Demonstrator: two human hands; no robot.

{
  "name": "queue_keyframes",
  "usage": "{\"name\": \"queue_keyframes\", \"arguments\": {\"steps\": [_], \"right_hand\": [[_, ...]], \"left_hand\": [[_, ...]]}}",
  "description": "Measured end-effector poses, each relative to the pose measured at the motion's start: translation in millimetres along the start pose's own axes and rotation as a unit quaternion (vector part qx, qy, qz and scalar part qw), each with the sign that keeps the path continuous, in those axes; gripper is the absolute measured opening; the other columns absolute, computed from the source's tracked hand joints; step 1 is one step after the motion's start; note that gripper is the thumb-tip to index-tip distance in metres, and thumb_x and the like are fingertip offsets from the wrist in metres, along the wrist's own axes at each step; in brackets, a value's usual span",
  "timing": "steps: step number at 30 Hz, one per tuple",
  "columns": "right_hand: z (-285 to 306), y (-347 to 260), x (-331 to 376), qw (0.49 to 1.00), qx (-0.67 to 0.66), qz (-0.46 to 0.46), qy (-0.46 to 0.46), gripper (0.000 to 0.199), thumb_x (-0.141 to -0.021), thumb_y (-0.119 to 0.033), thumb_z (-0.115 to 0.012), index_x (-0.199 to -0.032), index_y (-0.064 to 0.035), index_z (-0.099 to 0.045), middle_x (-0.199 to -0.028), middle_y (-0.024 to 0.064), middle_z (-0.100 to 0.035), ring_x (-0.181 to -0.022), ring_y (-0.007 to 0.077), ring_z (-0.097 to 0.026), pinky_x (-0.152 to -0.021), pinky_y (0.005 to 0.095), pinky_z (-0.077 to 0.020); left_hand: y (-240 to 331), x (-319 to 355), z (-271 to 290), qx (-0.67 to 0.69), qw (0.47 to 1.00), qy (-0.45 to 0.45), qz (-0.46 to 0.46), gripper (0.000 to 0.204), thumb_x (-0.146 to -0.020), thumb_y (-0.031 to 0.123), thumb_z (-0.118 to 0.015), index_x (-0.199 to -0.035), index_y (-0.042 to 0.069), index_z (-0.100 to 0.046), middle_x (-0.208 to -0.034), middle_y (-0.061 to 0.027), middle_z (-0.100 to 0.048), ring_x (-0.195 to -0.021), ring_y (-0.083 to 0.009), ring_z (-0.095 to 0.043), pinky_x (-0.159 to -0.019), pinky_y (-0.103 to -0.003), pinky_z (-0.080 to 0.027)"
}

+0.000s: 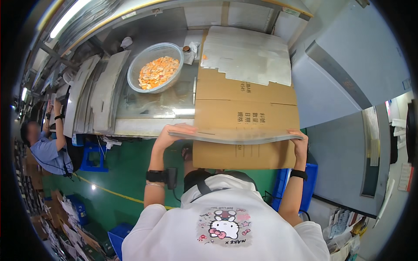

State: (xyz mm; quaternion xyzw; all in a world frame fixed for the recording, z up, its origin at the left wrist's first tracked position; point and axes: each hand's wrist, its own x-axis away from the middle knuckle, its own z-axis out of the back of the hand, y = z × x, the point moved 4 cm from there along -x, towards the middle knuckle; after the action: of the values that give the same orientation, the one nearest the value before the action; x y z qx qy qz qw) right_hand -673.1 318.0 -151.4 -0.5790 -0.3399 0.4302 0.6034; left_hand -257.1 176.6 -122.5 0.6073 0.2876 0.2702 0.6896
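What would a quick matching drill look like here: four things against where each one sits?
Things:
1. grey sheet
2. round basket
3. brown cardboard
4. blue stool

Places:
A. on the green floor beside the bench
B. held at its ends by the left hand and right hand
C. flat on the bench, overhanging its front edge
D. on the bench, holding orange pieces

Pairs: 1-B, 2-D, 3-C, 4-A

Grey sheet [235, 136] over brown cardboard [246, 117], orange pieces in a pale translucent bowl [143, 58], green floor [126, 174]
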Motion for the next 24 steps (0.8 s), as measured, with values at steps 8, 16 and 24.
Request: {"name": "queue_keyframes", "arguments": {"steps": [8, 16, 24], "right_hand": [[-1.0, -9.5, -14.7, 0.998, 0.048, 0.048, 0.006, 0.019, -0.057, 0.003, -0.058, -0.075, -0.003, -0.063, -0.095, 0.0119, -0.055, -0.086, 0.0189, -0.051, -0.074, 0.0276, -0.0405], [-18.3, -12.4, 13.1, 0.94, 0.318, 0.126, -0.008, 0.029, -0.059, 0.005, -0.057, -0.078, -0.0162, -0.064, -0.11, 0.0103, -0.047, -0.1, 0.0275, -0.044, -0.081, 0.0308, -0.0392], [-3.3, 63.3, 22.8, 0.943, -0.222, -0.227, 0.095, 0.037, -0.079, -0.01, -0.044, -0.114, 0.0012, -0.04, -0.108, 0.0097, -0.049, -0.098, 0.0162, -0.047, -0.078, 0.0244, -0.0398]], "left_hand": [[11.8, -11.4, 8.8, -0.155, 0.985, -0.007, -0.071, 0.026, -0.056, -0.002, -0.058, -0.079, 0.009, -0.065, -0.098, -0.0066, -0.057, -0.097, -0.0232, -0.048, -0.082, -0.03, -0.038], [31.3, -1.3, -45.2, -0.485, 0.865, -0.108, -0.071, 0.032, -0.05, 0.0, -0.059, -0.071, 0.023, -0.066, -0.119, -0.0064, -0.041, -0.115, -0.0278, -0.029, -0.094, -0.043, -0.02], [-54.5, 54.3, -34.4, 0.133, 0.896, 0.371, 0.203, 0.044, -0.068, 0.0, -0.054, -0.11, 0.002, -0.043, -0.103, -0.0151, -0.049, -0.089, -0.0238, -0.052, -0.074, -0.03, -0.043]]}}
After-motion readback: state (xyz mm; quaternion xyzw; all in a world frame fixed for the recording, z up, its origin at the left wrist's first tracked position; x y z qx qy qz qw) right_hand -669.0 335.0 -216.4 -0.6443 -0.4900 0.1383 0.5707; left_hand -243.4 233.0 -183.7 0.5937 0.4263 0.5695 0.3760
